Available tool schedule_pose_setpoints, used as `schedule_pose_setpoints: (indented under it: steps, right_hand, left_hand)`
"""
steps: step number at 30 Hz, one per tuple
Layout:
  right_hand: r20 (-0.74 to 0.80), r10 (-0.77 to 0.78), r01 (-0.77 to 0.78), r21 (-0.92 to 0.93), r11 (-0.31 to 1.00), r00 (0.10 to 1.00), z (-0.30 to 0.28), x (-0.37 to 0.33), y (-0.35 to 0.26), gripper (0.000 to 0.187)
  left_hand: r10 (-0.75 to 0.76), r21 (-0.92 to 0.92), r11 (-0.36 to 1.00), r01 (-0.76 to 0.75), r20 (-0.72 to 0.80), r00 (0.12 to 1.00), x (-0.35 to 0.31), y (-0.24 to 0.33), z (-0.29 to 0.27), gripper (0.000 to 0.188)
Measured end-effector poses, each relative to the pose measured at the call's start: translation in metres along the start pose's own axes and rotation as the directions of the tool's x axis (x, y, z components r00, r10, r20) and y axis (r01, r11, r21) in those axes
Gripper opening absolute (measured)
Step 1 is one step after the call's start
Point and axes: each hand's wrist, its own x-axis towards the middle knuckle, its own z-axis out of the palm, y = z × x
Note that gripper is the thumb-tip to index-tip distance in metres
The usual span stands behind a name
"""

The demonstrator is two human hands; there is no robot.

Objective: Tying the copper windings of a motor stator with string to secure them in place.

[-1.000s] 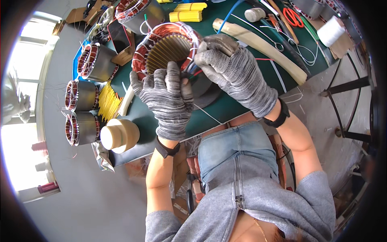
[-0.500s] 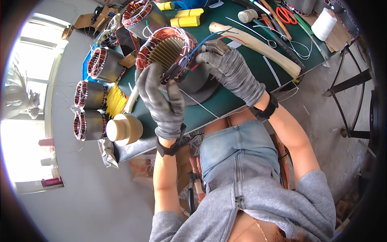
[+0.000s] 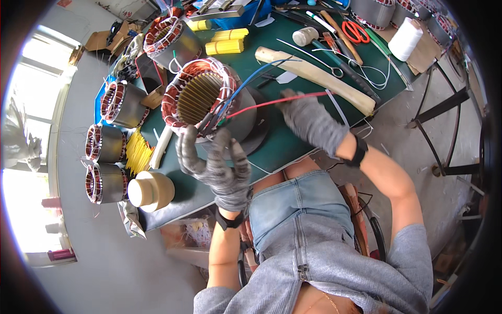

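A motor stator [image 3: 246,121] with a grey shell, copper windings [image 3: 170,107] and white lacing stands on a dark round base [image 3: 261,133] in front of me. Blue wires [image 3: 246,83] and a red wire [image 3: 261,105], with dark sleeves at their root, come off its near right rim. My left hand [image 3: 219,170], in a grey knit glove, is at the near rim with its fingers spread; whether the fingertips touch the windings I cannot tell. To the stator's right, my right hand [image 3: 311,123], gloved alike, has its fingers closed on the red wire, which runs out past them.
More stators [image 3: 106,183] line the left edge beside a cream stepped cylinder [image 3: 157,191] and yellow strips [image 3: 138,152]. Across the green table lie a long wooden stick [image 3: 319,81], a mallet [image 3: 305,36], red-handled scissors [image 3: 355,32] and a white thread spool [image 3: 406,40].
My right hand has moved right and down from the stator's rim, drawing the red wire out straight. My left hand has lowered slightly, its fingers spreading. The whole view has shifted a little.
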Motion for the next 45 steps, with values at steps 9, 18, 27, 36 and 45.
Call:
schedule_pose_setpoints:
  steps: [9, 18, 27, 36, 45]
  right_hand:
    - [-0.182, -0.169, 0.143, -0.148, 0.979, 0.969, 0.031, 0.088, 0.026, 0.015]
    - [0.25, -0.165, -0.285, 0.926, -0.246, 0.954, -0.054, -0.035, -0.016, 0.021]
    - [-0.43, 0.114, 0.397, 0.889, 0.229, 0.896, -0.045, -0.025, -0.054, 0.015]
    - [-0.777, 0.115, 0.374, 0.419, 0.827, 0.619, -0.031, 0.019, -0.031, 0.02]
    - [-0.755, -0.073, 0.463, 0.319, 0.827, 0.652, -0.035, 0.042, -0.011, 0.023]
  left_hand:
    - [-0.151, -0.048, 0.986, 0.157, 0.117, 0.982, -0.043, 0.017, -0.015, 0.033]
    - [-0.496, -0.518, 0.39, 0.761, 0.579, 0.648, -0.042, 0.037, -0.018, 0.021]
    - [-0.542, -0.636, 0.484, 0.601, 0.321, 0.777, -0.04, 0.02, -0.029, 0.014]
    - [-0.605, -0.701, 0.358, 0.617, 0.329, 0.725, -0.002, -0.006, -0.017, 0.015]
    - [-0.566, -0.726, 0.373, 0.578, 0.316, 0.761, 0.003, -0.008, -0.012, 0.016]
